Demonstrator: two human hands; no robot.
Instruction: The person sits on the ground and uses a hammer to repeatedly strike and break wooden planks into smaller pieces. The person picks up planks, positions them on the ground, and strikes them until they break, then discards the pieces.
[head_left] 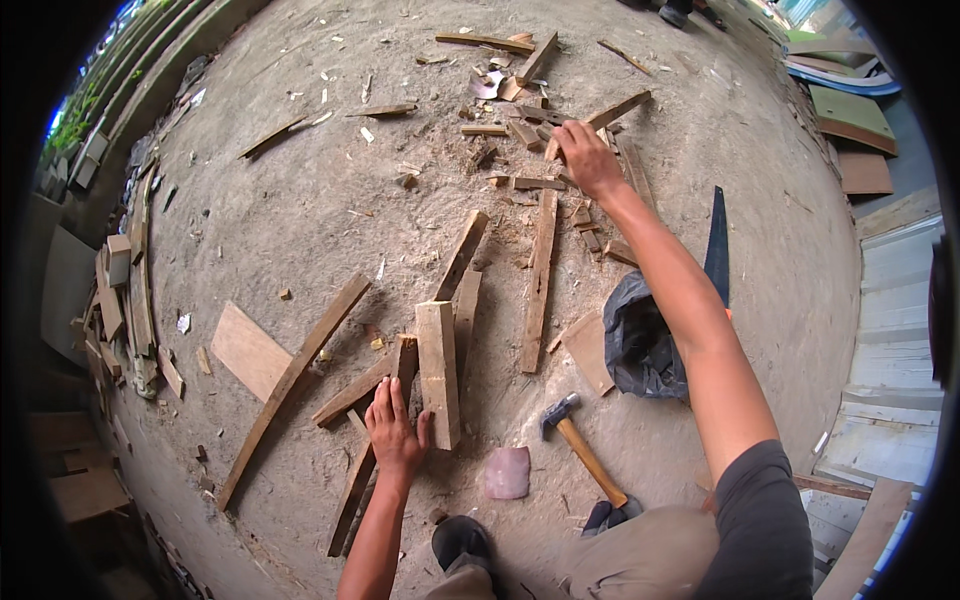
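Bare hands, rough wood: splinter risk

L hand point(397, 435), fingers slightly spread, touches a stick point(405, 358), lower ctr; R hand point(592, 160), fingers curled, is at a slat point(622, 107), upper ctr, grip can't be told. Splinters poss. from rough wood; a nick if R arm point(680, 290) swings onto the saw point(717, 245), ctr right. No legible writing.

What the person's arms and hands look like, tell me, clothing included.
The right arm has a short, dark grey sleeve; no sleeve shows on the left arm. The left hand and right hand are ungloved, with no watch or rings visible.
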